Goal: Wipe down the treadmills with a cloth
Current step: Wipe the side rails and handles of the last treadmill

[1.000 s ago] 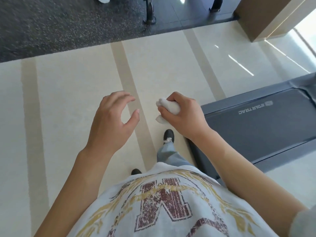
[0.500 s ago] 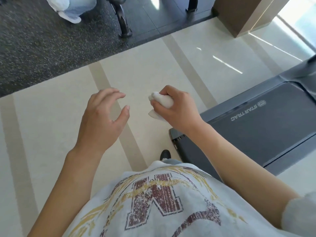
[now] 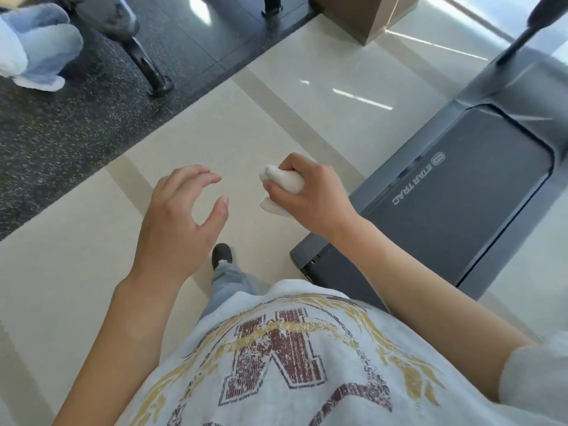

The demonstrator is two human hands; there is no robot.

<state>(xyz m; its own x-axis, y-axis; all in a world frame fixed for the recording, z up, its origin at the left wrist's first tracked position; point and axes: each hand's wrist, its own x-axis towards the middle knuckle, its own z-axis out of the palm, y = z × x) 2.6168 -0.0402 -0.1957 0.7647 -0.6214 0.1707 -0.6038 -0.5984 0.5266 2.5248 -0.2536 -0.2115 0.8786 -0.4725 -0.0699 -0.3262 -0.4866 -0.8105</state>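
A grey treadmill (image 3: 455,210) with a dark belt marked STAR TRAC lies on the floor to my right, its rear end near my feet. My right hand (image 3: 310,198) grips a crumpled white cloth (image 3: 284,184), held in the air left of the treadmill's rear corner. My left hand (image 3: 178,222) hovers beside it over the cream floor, its fingers loosely curved and holding nothing. Neither hand touches the treadmill.
Dark speckled rubber flooring (image 3: 76,124) runs across the upper left. A black machine leg (image 3: 144,63) stands on it, and another person's pale shoes (image 3: 33,53) show at the top left. A brown pillar base (image 3: 365,16) stands at the top. The treadmill's upright (image 3: 522,35) rises at top right.
The view has swung so the treadmill lies more lengthwise on the right and more of the dark flooring shows. Both hands keep their pose, the cloth still in my right hand.
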